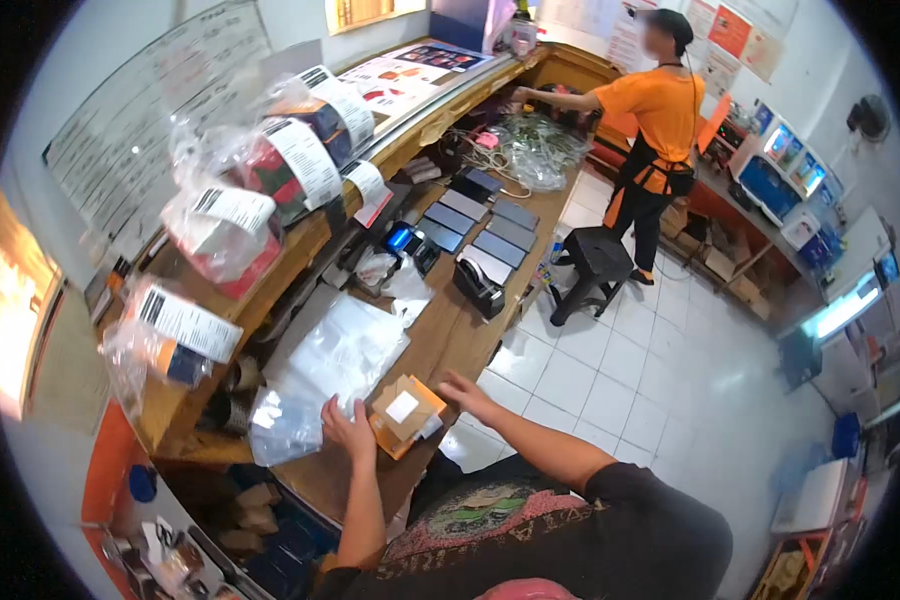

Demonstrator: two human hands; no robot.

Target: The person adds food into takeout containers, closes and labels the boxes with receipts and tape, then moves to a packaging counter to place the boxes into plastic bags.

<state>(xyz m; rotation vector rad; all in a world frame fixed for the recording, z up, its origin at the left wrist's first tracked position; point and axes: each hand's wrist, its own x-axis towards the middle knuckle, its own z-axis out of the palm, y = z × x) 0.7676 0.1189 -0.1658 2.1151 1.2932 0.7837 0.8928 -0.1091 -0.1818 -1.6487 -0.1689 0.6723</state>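
Note:
An orange and brown cardboard box [404, 412] with a white label lies at the near end of the wooden bench [435, 335]. My left hand [348, 430] is at the box's left side, fingers apart, beside clear plastic bags [345, 345]. On the box's right side is my right hand [465, 393], its fingers loosely extended near the box's edge. Neither hand visibly grips anything. Farther up the bench, a black tape dispenser [480, 288] stands by several dark, flat phone-like items [457, 218].
Wrapped, labelled parcels [295, 165] sit on the raised shelf at left. A black stool [595, 260] stands on the tiled floor right of the bench. Beyond it, a person in an orange shirt [655, 110] reaches toward the bench's far end, near plastic-wrapped clutter [540, 150].

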